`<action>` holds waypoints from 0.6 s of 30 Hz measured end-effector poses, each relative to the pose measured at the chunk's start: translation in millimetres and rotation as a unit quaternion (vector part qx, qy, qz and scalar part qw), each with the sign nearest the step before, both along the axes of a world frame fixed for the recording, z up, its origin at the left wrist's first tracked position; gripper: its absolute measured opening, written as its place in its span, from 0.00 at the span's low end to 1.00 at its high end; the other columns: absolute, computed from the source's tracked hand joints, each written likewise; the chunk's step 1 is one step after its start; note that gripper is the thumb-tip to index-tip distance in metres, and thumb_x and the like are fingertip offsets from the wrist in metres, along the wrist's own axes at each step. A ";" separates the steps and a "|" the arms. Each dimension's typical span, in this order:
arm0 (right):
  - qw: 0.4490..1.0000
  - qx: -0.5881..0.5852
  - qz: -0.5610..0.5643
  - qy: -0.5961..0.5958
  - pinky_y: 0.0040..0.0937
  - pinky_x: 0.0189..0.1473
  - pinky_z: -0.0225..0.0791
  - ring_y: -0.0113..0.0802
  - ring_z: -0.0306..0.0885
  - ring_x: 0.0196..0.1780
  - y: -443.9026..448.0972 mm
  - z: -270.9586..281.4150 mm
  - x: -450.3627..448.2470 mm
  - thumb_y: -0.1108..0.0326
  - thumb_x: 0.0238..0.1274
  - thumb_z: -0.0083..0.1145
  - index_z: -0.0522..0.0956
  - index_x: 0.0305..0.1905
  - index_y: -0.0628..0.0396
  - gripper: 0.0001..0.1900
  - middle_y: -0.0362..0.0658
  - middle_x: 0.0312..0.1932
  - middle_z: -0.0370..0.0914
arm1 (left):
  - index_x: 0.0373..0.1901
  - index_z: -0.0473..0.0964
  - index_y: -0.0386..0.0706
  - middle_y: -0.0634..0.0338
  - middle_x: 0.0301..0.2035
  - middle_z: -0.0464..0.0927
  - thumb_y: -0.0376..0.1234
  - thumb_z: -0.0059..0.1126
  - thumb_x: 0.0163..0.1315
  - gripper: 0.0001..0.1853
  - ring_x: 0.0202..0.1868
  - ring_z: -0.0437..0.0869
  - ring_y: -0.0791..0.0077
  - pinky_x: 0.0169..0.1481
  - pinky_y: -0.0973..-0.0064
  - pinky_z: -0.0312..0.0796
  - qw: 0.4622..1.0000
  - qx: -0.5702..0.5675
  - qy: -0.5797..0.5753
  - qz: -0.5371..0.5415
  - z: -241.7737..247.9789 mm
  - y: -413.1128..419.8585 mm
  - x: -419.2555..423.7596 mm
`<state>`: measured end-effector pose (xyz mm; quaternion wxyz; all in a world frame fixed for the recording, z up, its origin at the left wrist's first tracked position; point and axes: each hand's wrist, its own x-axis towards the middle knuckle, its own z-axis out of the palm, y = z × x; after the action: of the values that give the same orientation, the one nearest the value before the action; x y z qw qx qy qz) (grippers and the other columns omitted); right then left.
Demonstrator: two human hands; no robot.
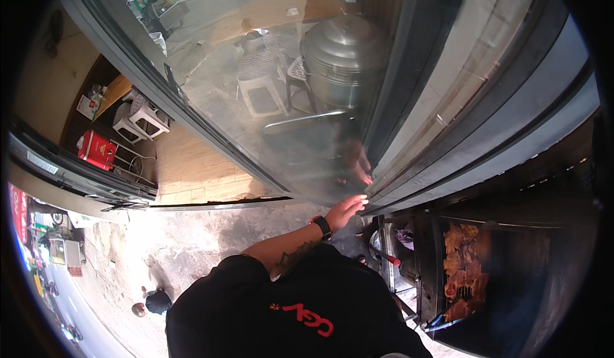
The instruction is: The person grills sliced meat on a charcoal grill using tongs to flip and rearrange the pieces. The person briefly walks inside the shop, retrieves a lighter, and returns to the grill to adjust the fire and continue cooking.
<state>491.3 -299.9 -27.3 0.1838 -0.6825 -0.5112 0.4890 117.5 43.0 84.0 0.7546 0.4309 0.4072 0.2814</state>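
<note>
My left hand (pixel 348 211), with a dark watch on the wrist, reaches forward with fingers extended. Its fingertips meet or almost meet the lower edge of the grey metal frame (pixel 383 196) beside a large glass pane (pixel 230 132). Nothing is held in it. The glass mirrors a hand, plastic stools and a large round metal steamer or pot. My right hand is out of view. To the right of my body, browned pieces of meat (pixel 461 267) lie on the grate of a dark grill (pixel 428 271).
Through the doorway at left are plastic stools (pixel 146 115), a red cooler (pixel 96 149) and a wooden table (pixel 112 96). A metal sill (pixel 216 204) crosses the floor. Another person (pixel 158 301) is outside at lower left, near a road. A red-tipped handle (pixel 392 261) juts out by the grill.
</note>
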 end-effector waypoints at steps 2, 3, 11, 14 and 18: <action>0.999 -0.032 -0.018 -0.034 0.32 0.52 0.75 0.40 0.86 0.51 26.3 16.2 3.9 0.50 0.71 0.55 0.83 0.56 0.55 0.22 0.47 0.51 0.86 | 0.75 0.63 0.48 0.58 0.70 0.70 0.53 0.48 0.76 0.32 0.69 0.73 0.71 0.69 0.71 0.67 0.972 0.227 0.025 -0.046 -2.4 -20.5 -10.9; 0.997 -0.062 -0.032 -0.020 0.33 0.52 0.75 0.41 0.86 0.52 37.3 17.8 4.5 0.49 0.70 0.56 0.83 0.56 0.55 0.22 0.48 0.51 0.86 | 0.74 0.65 0.45 0.58 0.70 0.70 0.49 0.51 0.76 0.30 0.71 0.71 0.67 0.71 0.68 0.67 0.989 0.108 0.050 -0.091 -13.4 -57.6 -38.8; 0.994 -0.100 -0.039 -0.013 0.35 0.53 0.75 0.38 0.86 0.49 32.6 -48.6 7.6 0.50 0.69 0.59 0.83 0.55 0.56 0.22 0.47 0.48 0.87 | 0.76 0.59 0.41 0.51 0.72 0.66 0.55 0.47 0.75 0.37 0.70 0.70 0.64 0.73 0.67 0.63 0.796 -0.311 0.469 -0.222 -96.6 -265.9 -234.1; 0.995 -0.094 -0.008 -0.023 0.35 0.53 0.75 0.36 0.86 0.48 11.7 -70.1 14.2 0.50 0.69 0.59 0.83 0.55 0.56 0.22 0.47 0.47 0.87 | 0.78 0.54 0.40 0.48 0.74 0.63 0.59 0.44 0.75 0.42 0.70 0.70 0.63 0.75 0.67 0.61 0.904 -0.419 0.082 0.009 -77.5 -214.1 -169.3; 0.998 -0.041 0.036 -0.019 0.34 0.53 0.75 0.35 0.86 0.47 -5.7 -77.0 12.6 0.51 0.70 0.59 0.83 0.55 0.57 0.21 0.47 0.47 0.88 | 0.75 0.61 0.39 0.52 0.69 0.70 0.46 0.51 0.76 0.32 0.65 0.76 0.67 0.70 0.68 0.67 0.987 0.022 0.107 0.115 -0.5 -83.1 -93.8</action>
<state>503.9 -305.6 -104.2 0.1276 -0.6800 -0.5182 0.5028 23.7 -40.2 83.4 0.6597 0.4250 0.5264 0.3273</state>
